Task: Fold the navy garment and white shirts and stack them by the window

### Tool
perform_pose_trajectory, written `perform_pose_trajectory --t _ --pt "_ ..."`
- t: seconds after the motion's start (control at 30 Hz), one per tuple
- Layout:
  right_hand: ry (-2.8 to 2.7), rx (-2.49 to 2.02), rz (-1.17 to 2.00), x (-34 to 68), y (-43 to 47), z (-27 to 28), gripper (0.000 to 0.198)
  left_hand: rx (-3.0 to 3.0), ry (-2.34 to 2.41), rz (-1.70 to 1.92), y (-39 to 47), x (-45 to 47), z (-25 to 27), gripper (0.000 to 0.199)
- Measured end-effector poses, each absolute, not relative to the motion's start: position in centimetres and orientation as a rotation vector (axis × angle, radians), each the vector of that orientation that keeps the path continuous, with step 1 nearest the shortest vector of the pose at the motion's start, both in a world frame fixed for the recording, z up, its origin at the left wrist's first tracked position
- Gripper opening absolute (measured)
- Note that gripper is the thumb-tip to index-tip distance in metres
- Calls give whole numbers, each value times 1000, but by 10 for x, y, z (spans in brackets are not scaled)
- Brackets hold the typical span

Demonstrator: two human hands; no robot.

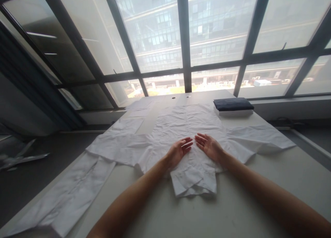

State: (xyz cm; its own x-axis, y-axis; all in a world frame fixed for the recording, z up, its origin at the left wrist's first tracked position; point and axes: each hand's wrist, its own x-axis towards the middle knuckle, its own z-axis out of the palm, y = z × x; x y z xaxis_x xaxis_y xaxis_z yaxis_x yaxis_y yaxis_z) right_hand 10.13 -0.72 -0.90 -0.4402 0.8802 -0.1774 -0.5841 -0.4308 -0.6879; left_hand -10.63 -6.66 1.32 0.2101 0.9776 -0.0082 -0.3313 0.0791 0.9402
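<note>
A white shirt (181, 121) lies spread on the table, its collar (193, 183) towards me and its sleeves stretched out to both sides. Wrinkles run across its body. Just above the collar, my left hand (179, 151) is over the shirt with palm turned inward and fingers apart. Facing it across a small gap, my right hand (209, 146) also has its fingers extended. Neither hand holds anything; whether they touch the cloth I cannot tell.
A folded stack with dark blue cloth on top (232, 104) sits at the back right. More white cloth (64, 193) lies along the table's left edge. The white table (232, 210) reaches towards large windows (160, 34). A dark curtain (28, 72) hangs at left.
</note>
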Motion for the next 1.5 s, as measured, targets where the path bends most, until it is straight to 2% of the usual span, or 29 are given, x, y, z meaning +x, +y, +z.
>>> perform_pose_trajectory --t 0.1,0.2,0.33,0.47,0.53,0.63,0.73,0.83,1.0,1.2,1.5 --pt "-663 -682 1978 103 -7 -9 22 555 859 1365 -53 -133 13 21" --pt "-650 -690 1984 105 -7 -9 22 281 920 1634 -38 -169 18 26" --pt "-649 -696 1995 107 -6 -7 22 176 963 1863 -28 -206 26 28" --pt "-643 -687 1995 107 -6 -8 23 172 941 1934 -31 -203 31 26" --pt "-649 -687 1994 107 -5 -9 24 212 896 1865 -37 -187 31 24" --pt "-660 -686 1992 105 -4 -11 24 408 771 1572 -51 -153 27 22" --pt "-655 -667 1998 103 -6 -10 25 674 696 1214 -65 -127 22 28" --pt "-629 -643 2026 107 -6 -8 25 792 737 1022 -70 -119 17 29" --pt "-638 -719 2130 145 16 -5 26 700 780 1090 -64 -131 11 24" --pt "-393 -866 1512 198 55 -11 21 661 769 1080 -63 -132 9 22" --pt "-362 -843 1422 188 50 -6 27 614 804 1087 -63 -130 14 22"
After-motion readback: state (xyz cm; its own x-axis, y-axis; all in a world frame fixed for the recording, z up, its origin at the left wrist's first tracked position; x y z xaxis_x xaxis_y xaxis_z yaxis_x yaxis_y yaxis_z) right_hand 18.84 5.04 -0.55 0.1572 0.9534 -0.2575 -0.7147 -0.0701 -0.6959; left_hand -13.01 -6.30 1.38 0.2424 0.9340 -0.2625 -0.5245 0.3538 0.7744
